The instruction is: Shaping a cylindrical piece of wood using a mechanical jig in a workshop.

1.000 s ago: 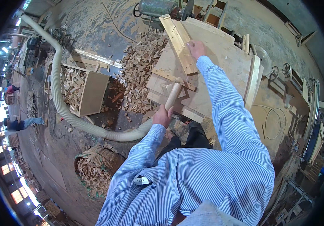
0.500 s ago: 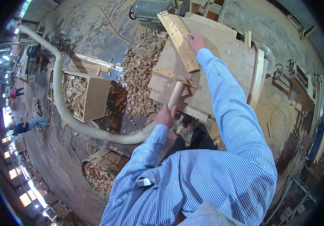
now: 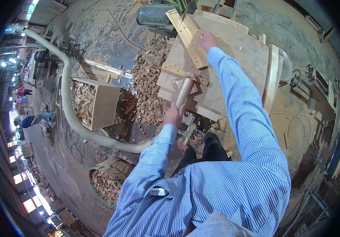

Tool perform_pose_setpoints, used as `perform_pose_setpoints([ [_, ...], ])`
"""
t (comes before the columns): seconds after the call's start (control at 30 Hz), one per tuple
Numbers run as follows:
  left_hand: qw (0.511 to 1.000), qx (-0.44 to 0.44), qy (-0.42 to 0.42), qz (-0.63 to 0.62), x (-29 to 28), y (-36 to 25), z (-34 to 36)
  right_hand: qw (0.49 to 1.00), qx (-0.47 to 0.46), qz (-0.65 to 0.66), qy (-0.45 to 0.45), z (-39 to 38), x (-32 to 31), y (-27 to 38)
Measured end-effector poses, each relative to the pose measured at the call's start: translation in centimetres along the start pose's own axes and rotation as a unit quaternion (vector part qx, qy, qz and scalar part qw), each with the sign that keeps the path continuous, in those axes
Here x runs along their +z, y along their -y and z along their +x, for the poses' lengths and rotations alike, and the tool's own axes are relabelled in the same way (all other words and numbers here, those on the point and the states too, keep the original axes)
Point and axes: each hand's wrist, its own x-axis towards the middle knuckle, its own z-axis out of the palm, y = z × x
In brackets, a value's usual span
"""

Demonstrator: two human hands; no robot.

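My left hand (image 3: pixel 173 115) is wrapped round the lower end of a thick round wooden rod (image 3: pixel 184 93). The rod lies tilted over the near edge of a wooden worktable (image 3: pixel 237 59), its upper end by a short batten (image 3: pixel 174 71). My right hand (image 3: pixel 206 40) grips the right edge of a long pale wooden board (image 3: pixel 189 40) with holes in it, lying slantwise on the tabletop. Part of a round saw blade (image 3: pixel 189 8) shows at the board's far end. The fingertips of both hands are partly hidden.
Wood offcuts (image 3: pixel 150 79) are heaped left of the table. A plywood box (image 3: pixel 106 106) and a wicker basket (image 3: pixel 112 168) hold more. A ribbed hose (image 3: pixel 69 106) curves round the box toward my left arm. A green motor (image 3: pixel 154 15) stands beyond; people (image 3: pixel 29 121) are far left.
The whole view has shifted slightly. Both hands keep their holds, on the rod and on the board. More of the saw blade shows at the board's far end.
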Motion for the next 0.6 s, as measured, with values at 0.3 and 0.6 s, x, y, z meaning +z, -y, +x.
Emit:
perform_pose_setpoints([
  [0.3, 1.0, -0.007, 0.007, -0.016, -1.1, 2.3, -3.5, 0.999, 0.013, -0.032, 0.017, -6.1, -3.2, 2.6],
  [0.6, 1.0, -0.007, 0.012, 0.001, -0.8, 6.7, -7.2, 0.998, 0.038, 0.015, 0.053, -12.2, -0.4, 4.7],
])
